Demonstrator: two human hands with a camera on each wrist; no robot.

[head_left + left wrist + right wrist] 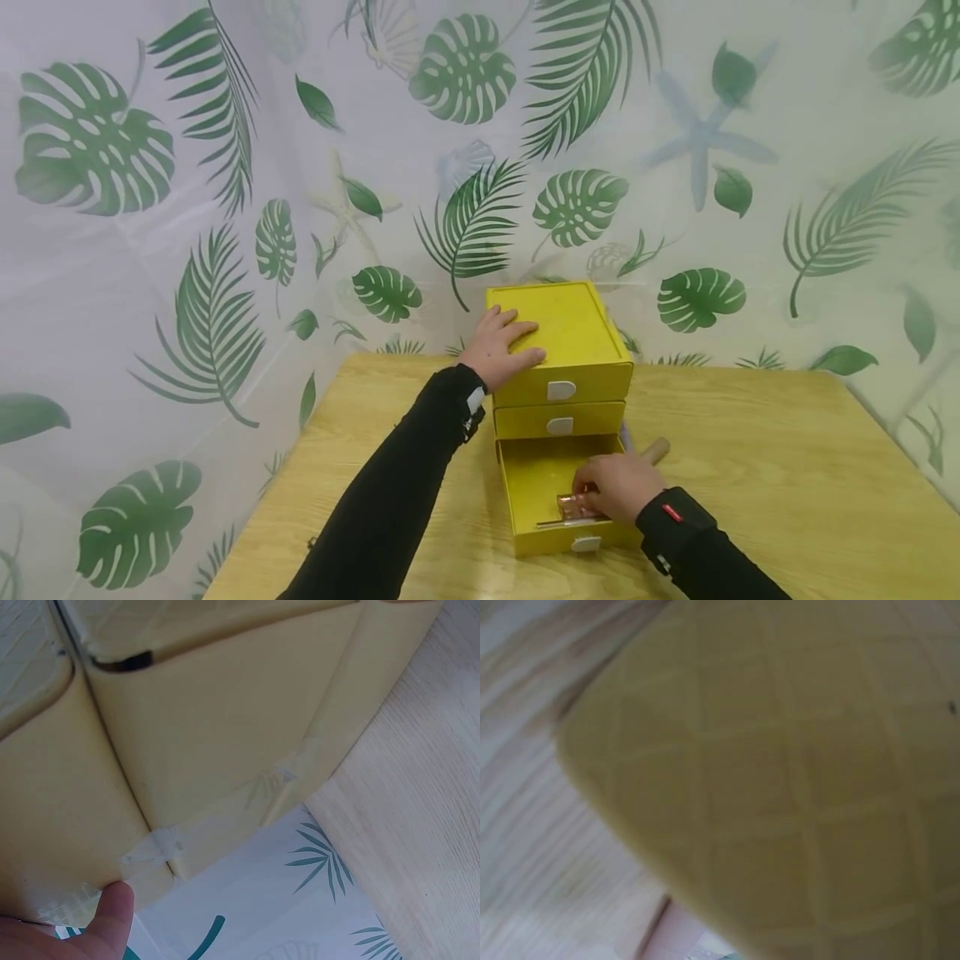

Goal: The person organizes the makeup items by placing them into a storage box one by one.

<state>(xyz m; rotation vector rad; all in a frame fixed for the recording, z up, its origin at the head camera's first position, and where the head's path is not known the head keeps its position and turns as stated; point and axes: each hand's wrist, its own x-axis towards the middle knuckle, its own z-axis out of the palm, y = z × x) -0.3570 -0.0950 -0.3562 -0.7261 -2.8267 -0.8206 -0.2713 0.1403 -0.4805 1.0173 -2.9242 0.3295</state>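
Observation:
A yellow three-drawer storage box (555, 321) stands on the table, its bottom drawer (528, 487) pulled out. On the left edge of its top rests my left hand (501, 346), fingers spread. In the left wrist view one fingertip touches the box's side (225, 727), near clear tape. My right hand (618, 485) reaches into the drawer with bent fingers and pinches a small, shiny, reddish see-through item (573, 507). Beside that item a thin rod (566, 524) lies near the drawer's front. The right wrist view shows a blurred yellow grid-patterned surface (750, 772); neither hand nor item is visible there.
The wooden table (757, 467) extends to both sides of the box. Partly hidden behind the right hand are a tan stick-like object (657, 451) and a purple one (626, 437). A leaf-printed sheet (465, 167) hangs behind the table.

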